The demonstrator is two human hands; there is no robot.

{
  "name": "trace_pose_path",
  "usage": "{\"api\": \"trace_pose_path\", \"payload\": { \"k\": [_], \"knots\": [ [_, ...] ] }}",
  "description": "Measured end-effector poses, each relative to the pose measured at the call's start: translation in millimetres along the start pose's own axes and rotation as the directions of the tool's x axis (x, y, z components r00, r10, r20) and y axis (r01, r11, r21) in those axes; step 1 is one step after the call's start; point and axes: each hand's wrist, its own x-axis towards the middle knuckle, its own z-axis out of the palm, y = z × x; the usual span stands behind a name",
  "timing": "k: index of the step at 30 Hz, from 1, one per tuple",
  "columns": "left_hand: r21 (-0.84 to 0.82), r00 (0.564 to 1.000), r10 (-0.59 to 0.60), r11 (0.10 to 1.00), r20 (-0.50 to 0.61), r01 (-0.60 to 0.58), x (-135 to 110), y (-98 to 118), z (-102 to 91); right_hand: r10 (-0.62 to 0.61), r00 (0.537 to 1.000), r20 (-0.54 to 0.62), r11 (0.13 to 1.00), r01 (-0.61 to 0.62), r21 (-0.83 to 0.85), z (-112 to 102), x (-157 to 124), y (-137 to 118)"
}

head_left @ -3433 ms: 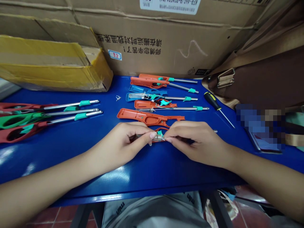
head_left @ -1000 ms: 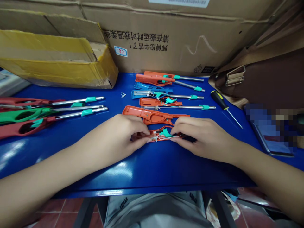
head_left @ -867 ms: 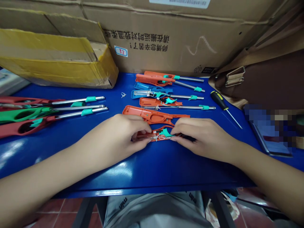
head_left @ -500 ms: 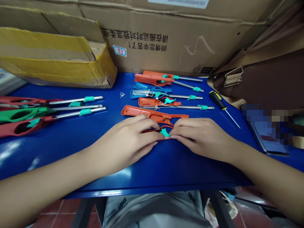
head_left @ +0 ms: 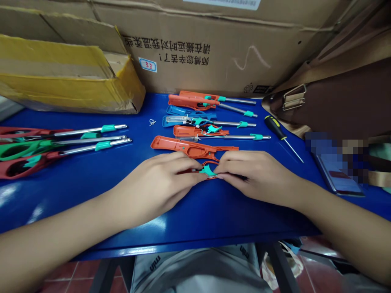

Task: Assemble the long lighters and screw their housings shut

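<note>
My left hand (head_left: 159, 183) and my right hand (head_left: 256, 175) meet at the middle of the blue table (head_left: 195, 219), both pressed down on an orange lighter half with a teal trigger (head_left: 208, 171). The left fingers lie over its handle end and hide most of it. The right fingers pinch its other end beside the trigger. Just beyond my hands lies an empty orange lighter shell (head_left: 189, 148).
Several opened orange and blue lighter bodies with metal tubes (head_left: 210, 122) lie behind. Assembled long lighters (head_left: 61, 142) lie at the left. A screwdriver (head_left: 279, 134) and a phone (head_left: 339, 179) are at the right. Cardboard boxes (head_left: 195, 49) and a brown bag (head_left: 342, 97) stand at the back.
My left hand has moved from pinching the lighter half's end to lying flatter over it. The part now sits pressed on the table, mostly covered.
</note>
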Motion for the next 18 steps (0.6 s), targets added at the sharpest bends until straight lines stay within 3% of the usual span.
{"api": "trace_pose_path", "payload": {
  "k": [18],
  "knots": [
    [0.178, 0.995, 0.096, 0.979, 0.033, -0.101, 4.2, 2.5, -0.7, -0.007, 0.999, 0.044, 1.0, 0.007, -0.01, -2.6, 1.3, 1.4]
  ]
}}
